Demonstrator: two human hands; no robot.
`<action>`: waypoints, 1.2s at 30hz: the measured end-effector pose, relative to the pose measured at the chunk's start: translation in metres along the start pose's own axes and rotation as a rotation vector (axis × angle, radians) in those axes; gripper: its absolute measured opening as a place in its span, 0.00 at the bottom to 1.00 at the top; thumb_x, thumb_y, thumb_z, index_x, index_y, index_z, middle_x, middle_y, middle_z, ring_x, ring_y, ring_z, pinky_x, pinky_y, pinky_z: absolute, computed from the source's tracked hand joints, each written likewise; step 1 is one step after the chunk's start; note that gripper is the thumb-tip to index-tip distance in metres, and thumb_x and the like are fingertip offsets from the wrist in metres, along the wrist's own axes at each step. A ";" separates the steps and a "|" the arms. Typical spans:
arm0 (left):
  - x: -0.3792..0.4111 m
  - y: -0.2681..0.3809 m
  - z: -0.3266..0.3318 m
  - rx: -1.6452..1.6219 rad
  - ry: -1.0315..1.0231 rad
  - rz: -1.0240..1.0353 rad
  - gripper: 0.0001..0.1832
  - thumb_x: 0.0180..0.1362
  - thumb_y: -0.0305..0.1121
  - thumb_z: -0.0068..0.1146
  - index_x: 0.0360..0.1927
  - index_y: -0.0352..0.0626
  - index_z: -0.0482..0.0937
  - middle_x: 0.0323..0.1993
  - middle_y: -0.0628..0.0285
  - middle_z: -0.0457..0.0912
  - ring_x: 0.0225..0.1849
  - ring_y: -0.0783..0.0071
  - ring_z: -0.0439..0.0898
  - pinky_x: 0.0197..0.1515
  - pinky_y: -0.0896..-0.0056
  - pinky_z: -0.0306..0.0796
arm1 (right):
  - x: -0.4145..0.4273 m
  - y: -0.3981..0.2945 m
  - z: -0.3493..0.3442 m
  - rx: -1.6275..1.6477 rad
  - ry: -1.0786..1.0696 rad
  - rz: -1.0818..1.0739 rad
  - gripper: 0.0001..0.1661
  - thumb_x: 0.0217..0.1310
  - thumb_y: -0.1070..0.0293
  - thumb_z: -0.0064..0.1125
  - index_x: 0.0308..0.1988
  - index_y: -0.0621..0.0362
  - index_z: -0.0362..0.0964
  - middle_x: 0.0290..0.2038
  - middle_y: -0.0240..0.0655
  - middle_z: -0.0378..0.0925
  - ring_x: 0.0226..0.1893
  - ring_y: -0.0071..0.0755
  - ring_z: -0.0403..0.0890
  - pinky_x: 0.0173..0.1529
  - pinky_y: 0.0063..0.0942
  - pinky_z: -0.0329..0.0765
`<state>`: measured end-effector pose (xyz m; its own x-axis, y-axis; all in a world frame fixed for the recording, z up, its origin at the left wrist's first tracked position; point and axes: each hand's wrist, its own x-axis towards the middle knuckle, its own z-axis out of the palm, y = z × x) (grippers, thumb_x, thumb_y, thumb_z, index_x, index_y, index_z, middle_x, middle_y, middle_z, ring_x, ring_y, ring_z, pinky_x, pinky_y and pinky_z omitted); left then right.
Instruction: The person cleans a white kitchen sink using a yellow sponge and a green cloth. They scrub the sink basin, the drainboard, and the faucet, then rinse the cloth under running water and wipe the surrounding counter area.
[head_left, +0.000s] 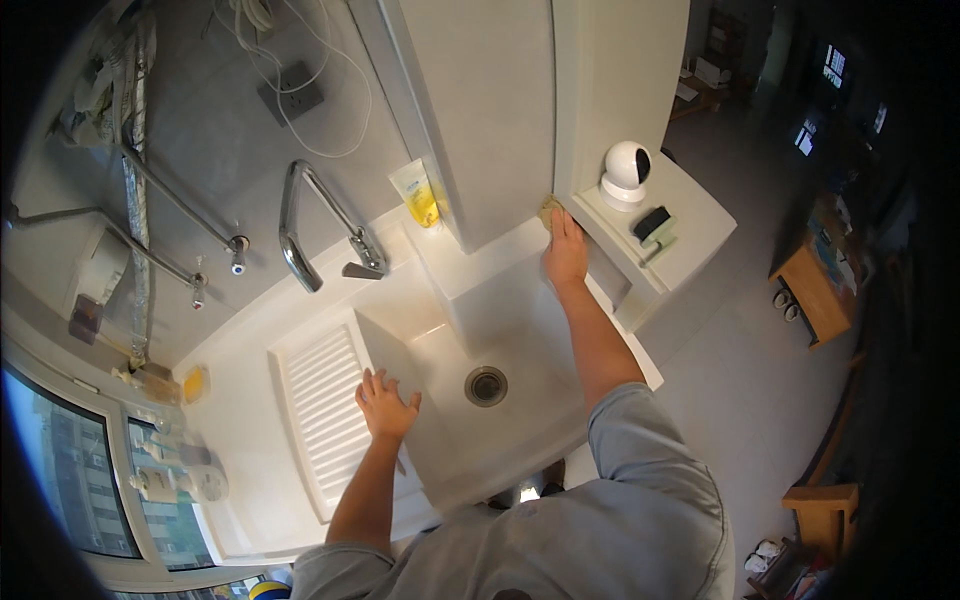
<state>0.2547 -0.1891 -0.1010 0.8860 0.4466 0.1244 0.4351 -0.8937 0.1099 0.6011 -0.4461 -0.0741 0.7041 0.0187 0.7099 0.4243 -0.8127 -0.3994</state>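
Note:
With fingers spread, my left hand (386, 405) rests at the edge between the ribbed washboard (322, 412) and the basin of a white laundry sink (517, 420). It holds nothing. My right hand (566, 251) reaches to the sink's back right corner and presses a yellowish-brown cloth or sponge (551, 212) against the ledge by the wall. Below and between my hands lies the round metal drain (486, 386). A chrome faucet (330, 225) stands at the back of the sink.
A yellow-and-white squeeze tube (417, 196) stands on the back ledge. At the right, a white camera (624, 176) and a green-handled brush (656, 229) sit on a raised shelf. Several bottles (176, 472) line the window side. A cable (360, 97) hangs from the wall socket (291, 91).

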 end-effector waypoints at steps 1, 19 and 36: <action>0.000 0.000 -0.001 -0.003 0.002 -0.004 0.27 0.50 0.52 0.65 0.48 0.45 0.81 0.63 0.58 0.66 0.73 0.53 0.51 0.70 0.41 0.46 | 0.005 -0.006 0.004 -0.031 -0.070 0.041 0.30 0.57 0.74 0.54 0.61 0.47 0.67 0.60 0.37 0.71 0.57 0.46 0.72 0.56 0.46 0.69; 0.003 0.000 -0.001 -0.017 0.009 0.042 0.28 0.50 0.58 0.63 0.43 0.44 0.83 0.61 0.60 0.68 0.72 0.49 0.51 0.70 0.40 0.46 | -0.008 -0.082 -0.002 0.541 -0.694 0.197 0.21 0.47 0.74 0.59 0.45 0.46 0.79 0.51 0.31 0.79 0.53 0.42 0.76 0.51 0.46 0.73; 0.000 0.006 -0.010 -0.004 -0.022 -0.007 0.22 0.51 0.54 0.63 0.38 0.46 0.85 0.56 0.61 0.72 0.72 0.51 0.52 0.70 0.41 0.45 | 0.016 0.010 -0.007 -0.082 -0.370 -0.234 0.19 0.54 0.74 0.50 0.48 0.60 0.73 0.55 0.39 0.75 0.55 0.45 0.70 0.54 0.42 0.70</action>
<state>0.2559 -0.1939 -0.0910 0.8861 0.4522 0.1022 0.4410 -0.8901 0.1146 0.6129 -0.4584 -0.0626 0.7574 0.4024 0.5141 0.5602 -0.8050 -0.1952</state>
